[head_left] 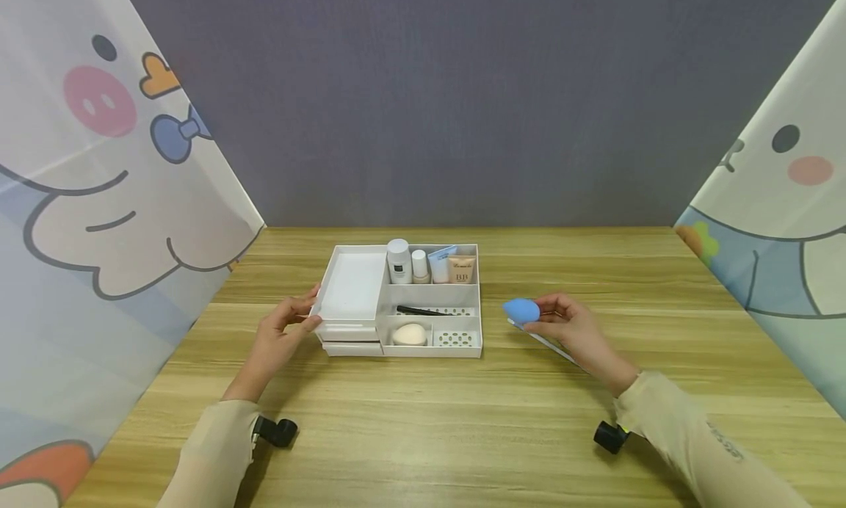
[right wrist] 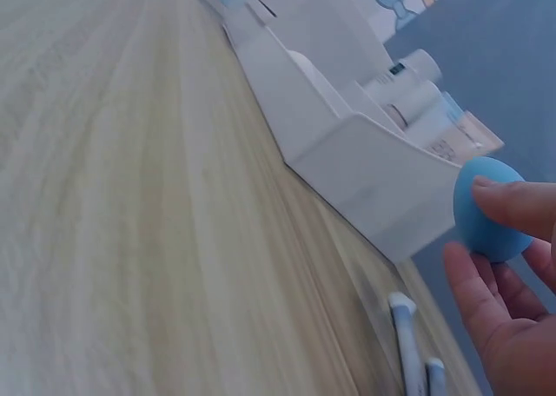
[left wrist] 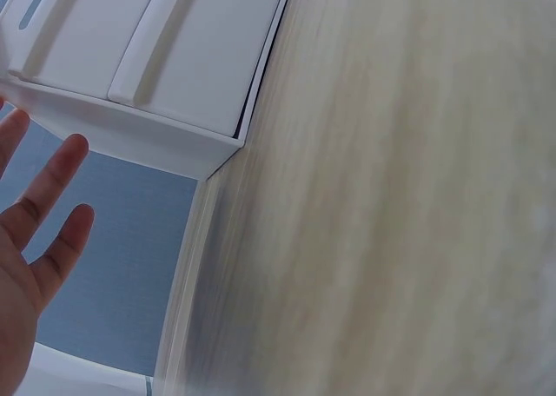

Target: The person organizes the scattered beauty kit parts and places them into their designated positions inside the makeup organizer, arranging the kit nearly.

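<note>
A white desktop organizer [head_left: 432, 352] stands on the table with drawers on its left and open compartments on its right. My left hand [head_left: 280, 335] is at its left side, thumb near the front corner; in the left wrist view the fingers [left wrist: 56, 174] are spread and extended. To the right of the organizer, my right hand [head_left: 575, 332] pinches a blue makeup sponge [head_left: 521, 311] between thumb and fingers, above the table. Below that hand lie thin white-and-blue sticks [right wrist: 406, 335], partly cut off in the right wrist view; their kind cannot be made out.
The organizer's back compartment holds a white bottle [head_left: 399, 262], a small white-capped bottle [head_left: 419, 266], a blue-and-white tube [head_left: 441, 262] and a beige BB tube [head_left: 461, 269]. A black pencil-like stick [head_left: 416, 310] lies in the middle one, a cream sponge [head_left: 410, 335] at the front left.
</note>
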`<control>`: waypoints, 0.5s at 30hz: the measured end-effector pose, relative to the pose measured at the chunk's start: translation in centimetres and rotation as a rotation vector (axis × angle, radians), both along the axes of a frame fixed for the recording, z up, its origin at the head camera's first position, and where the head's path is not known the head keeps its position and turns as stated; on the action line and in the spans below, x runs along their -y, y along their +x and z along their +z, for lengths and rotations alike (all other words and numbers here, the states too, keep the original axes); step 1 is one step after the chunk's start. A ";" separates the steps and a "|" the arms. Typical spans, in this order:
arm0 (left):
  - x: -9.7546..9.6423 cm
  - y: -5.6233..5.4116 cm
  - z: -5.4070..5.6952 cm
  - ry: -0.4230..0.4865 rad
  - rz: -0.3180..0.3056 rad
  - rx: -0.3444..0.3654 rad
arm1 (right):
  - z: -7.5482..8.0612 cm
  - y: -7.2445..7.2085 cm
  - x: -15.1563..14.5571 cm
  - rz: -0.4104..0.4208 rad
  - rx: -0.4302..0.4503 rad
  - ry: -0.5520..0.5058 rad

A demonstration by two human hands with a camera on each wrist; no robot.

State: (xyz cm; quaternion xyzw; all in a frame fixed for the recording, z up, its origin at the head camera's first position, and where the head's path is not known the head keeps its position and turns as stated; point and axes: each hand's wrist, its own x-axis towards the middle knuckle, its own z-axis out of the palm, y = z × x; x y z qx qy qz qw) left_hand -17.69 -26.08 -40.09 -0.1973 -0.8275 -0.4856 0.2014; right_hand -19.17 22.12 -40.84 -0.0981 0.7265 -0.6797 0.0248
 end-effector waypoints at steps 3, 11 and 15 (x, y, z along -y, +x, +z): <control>0.0 0.0 0.1 0.006 0.000 0.006 | 0.0 0.1 0.7 0.010 -0.007 0.019; -0.2 0.1 0.2 0.015 -0.009 -0.005 | 0.2 0.3 2.9 0.037 -0.011 -0.003; -0.2 0.2 0.3 0.016 -0.008 -0.009 | 0.1 0.2 3.8 0.040 -0.060 0.048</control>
